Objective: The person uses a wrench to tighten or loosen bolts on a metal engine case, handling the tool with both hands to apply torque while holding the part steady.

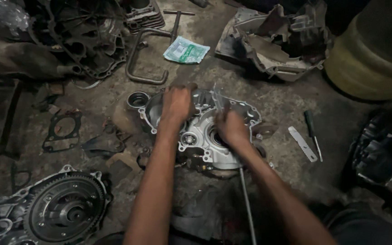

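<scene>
While both hands sit on the silver engine case (196, 136) lying flat on the dirty floor mid-frame, left hand (176, 104) presses palm-down on its far rim, fingers curled. Right hand (231, 128) is over the bearing hole; blurred, can't tell its grip. Screwdriver (312, 133) and flat metal strip (302, 144) lie to the right, clutch gear (64, 209) bottom left.

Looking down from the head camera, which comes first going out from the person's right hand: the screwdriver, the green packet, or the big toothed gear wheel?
From the right hand:
1. Screwdriver, on the floor to its right.
2. Green packet, up and left, past the engine case.
3. Toothed gear wheel, far lower left corner.
</scene>
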